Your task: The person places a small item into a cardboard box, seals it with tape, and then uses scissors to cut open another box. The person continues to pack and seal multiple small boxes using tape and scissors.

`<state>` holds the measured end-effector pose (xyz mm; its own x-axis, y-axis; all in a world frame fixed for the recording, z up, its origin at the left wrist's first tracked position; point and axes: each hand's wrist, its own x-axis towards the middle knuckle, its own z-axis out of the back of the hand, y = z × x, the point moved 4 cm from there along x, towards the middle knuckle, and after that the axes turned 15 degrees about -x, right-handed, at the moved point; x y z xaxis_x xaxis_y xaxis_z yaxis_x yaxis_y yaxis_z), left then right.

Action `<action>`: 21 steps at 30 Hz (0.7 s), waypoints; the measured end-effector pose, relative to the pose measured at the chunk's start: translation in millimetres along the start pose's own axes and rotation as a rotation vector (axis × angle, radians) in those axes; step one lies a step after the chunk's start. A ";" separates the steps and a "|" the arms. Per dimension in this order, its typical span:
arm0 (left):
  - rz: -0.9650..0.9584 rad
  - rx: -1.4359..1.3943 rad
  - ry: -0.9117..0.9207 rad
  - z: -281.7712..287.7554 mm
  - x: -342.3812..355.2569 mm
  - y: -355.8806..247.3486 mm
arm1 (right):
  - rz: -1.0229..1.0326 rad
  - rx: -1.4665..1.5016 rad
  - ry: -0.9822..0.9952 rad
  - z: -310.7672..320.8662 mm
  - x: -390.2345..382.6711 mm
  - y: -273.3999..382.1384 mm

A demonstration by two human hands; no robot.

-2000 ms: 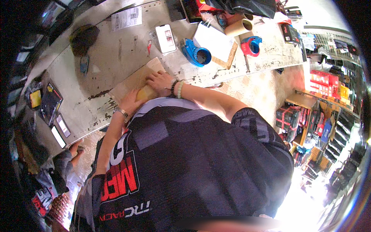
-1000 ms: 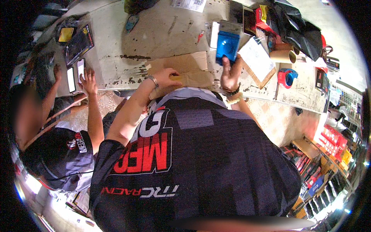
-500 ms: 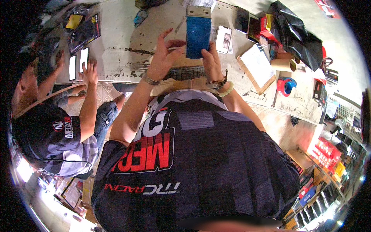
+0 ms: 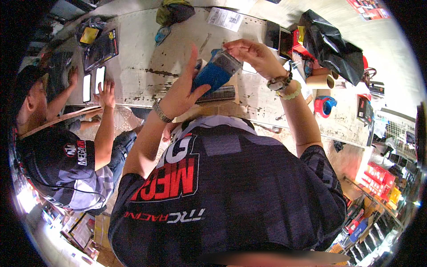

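A flat blue pouch (image 4: 210, 79) with a pale, partly see-through top end is held tilted above the table, its top leaning to the right. My left hand (image 4: 183, 91) grips its lower left part, thumb across the front and another finger stretched upward. At the upper right end, my right hand (image 4: 258, 55) pinches the pouch's top edge with bent fingers. Below the pouch lies a dark flat strip (image 4: 222, 93) on the table's near edge. A phone (image 4: 249, 67) shows only partly behind the pouch and right hand.
On my left a person (image 4: 58, 147) rests a hand by two lit phones (image 4: 98, 79). A black plastic bag (image 4: 331, 46), a cardboard tube (image 4: 321, 82) and a red-and-blue ring-shaped roll (image 4: 324, 106) lie right. A printed paper sheet (image 4: 224, 19) lies at the far side.
The pouch has gone from upright to tilted and moved down and left. My left hand has taken hold of it; my right hand has shifted from its lower edge to its top.
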<state>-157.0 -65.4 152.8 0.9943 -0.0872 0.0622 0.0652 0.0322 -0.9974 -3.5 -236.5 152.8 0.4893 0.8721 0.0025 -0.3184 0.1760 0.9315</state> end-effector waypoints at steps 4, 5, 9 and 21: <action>0.106 0.133 0.060 2.0 -10.2 -11.8 | -0.162 -0.009 0.002 -4.8 3.9 -1.2; 0.084 0.170 0.068 3.1 -12.1 -13.6 | -0.185 0.099 0.021 -6.5 3.6 -2.3; -0.009 0.268 0.096 7.0 -17.0 -15.2 | -0.183 0.268 0.140 -15.5 -0.4 -3.1; 0.158 0.189 0.178 11.3 -19.3 -34.3 | -0.176 0.178 0.028 -4.8 -15.3 -27.6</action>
<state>-177.4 -53.6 186.2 0.9639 -0.2386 -0.1179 -0.0583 0.2426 -0.9684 -6.1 -252.4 125.3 0.5014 0.8478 -0.1729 -0.0812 0.2451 0.9661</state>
